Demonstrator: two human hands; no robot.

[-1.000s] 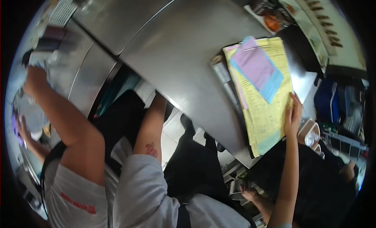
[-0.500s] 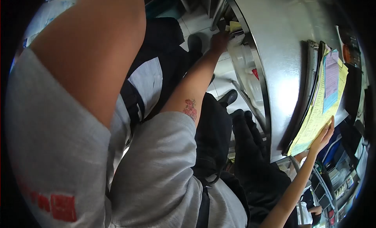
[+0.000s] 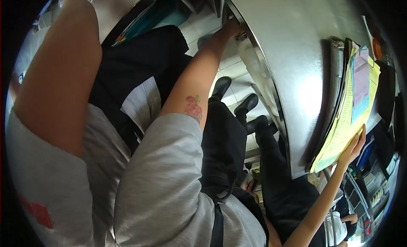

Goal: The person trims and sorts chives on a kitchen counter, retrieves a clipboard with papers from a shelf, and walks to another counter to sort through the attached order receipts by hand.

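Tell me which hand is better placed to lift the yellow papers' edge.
Probably the right. The right hand touches the edge of the yellow papers, while the left hand reaches to the opposite edge of the metal counter, away from them.

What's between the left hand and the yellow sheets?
In the head view, between left hand and yellow sheets lie the metal table and, apparently, a grey folder.

A person is wearing a grey shirt (image 3: pixel 241 225) with short sleeves, a black strap (image 3: pixel 217 225) running over it, and black bottoms (image 3: pixel 222 145); a red tattoo (image 3: pixel 193 108) (flower-like, greenish on top) is showing below the left sleeve (image 3: pixel 159 166).
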